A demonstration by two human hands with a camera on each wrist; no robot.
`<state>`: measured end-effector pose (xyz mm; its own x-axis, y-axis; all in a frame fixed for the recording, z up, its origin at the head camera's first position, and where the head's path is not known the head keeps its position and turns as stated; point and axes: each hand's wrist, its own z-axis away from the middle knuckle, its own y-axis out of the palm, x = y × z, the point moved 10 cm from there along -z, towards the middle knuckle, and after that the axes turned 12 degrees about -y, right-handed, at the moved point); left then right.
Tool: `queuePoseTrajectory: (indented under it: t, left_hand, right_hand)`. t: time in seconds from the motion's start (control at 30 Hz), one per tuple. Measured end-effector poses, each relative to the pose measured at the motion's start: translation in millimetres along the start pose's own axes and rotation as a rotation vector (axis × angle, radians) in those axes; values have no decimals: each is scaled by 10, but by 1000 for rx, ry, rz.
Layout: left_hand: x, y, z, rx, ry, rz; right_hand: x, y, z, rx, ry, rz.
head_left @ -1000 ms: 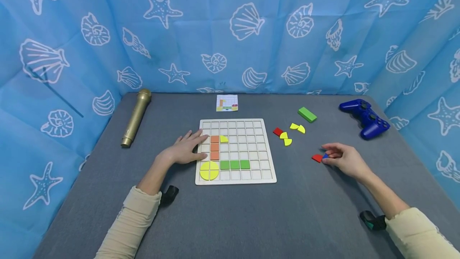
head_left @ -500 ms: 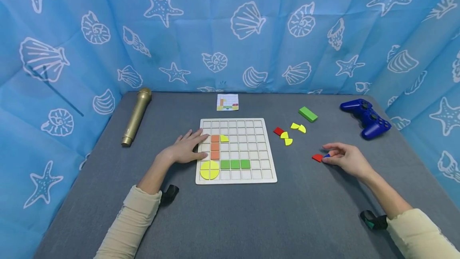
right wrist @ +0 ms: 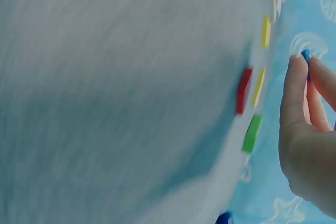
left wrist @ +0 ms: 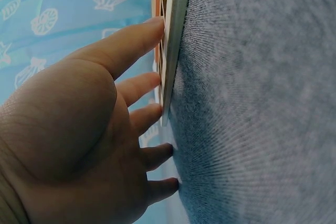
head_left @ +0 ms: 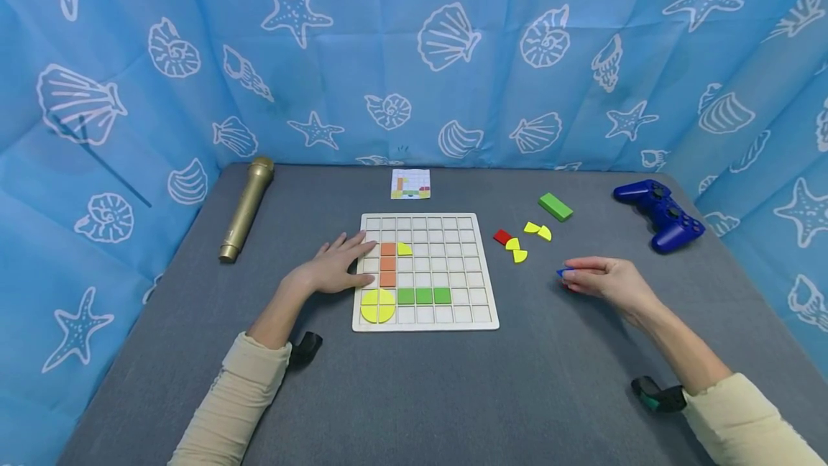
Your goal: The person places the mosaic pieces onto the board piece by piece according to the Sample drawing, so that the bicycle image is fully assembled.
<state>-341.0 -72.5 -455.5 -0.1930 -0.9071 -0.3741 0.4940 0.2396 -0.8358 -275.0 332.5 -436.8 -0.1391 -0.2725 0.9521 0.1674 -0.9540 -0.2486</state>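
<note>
My left hand (head_left: pixel 333 267) rests with spread fingers on the left edge of a white grid board (head_left: pixel 437 265). In its cells lie orange squares (head_left: pixel 388 265), green squares (head_left: pixel 423 296), a circle of yellow quarter-circle tiles (head_left: pixel 378 306) and a single yellow quarter tile (head_left: pixel 404 249). To the right of the board, my right hand (head_left: pixel 614 286) pinches a small blue tile (right wrist: pixel 306 55) between thumb and fingertips, above the table. Its full shape is hidden by the fingers. Beneath that hand lies a red tile (right wrist: pixel 243 91), almost covered in the head view.
Loose yellow quarter tiles (head_left: pixel 520 256) and a red tile (head_left: pixel 502 236) lie right of the board. Behind them is a green block (head_left: pixel 555 207). A blue game controller (head_left: pixel 660 214) sits far right, a gold microphone (head_left: pixel 247 208) far left, a printed pattern card (head_left: pixel 410 184) at the back.
My right hand has lifted the blue tile from beside the red one and moved a little to the left, now over the red tile. The left hand has stayed on the board.
</note>
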Motion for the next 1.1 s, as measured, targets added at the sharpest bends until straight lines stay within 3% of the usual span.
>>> queuePoseTrajectory:
  t: [0.23, 0.47, 0.8, 1.1]
  left_hand:
    - [6, 11, -12, 4, -6, -8]
    - [-3, 9, -3, -3, 10, -11]
    - [22, 16, -7, 0, -8, -8]
    - [12, 4, -21, -8, 13, -2]
  right_hand:
    - [153, 352, -41, 64, -37, -15]
    - [166, 682, -67, 104, -1, -64]
    - [202, 1164, -114, 169, -29, -62]
    - [249, 1517, -181, 218, -31, -23]
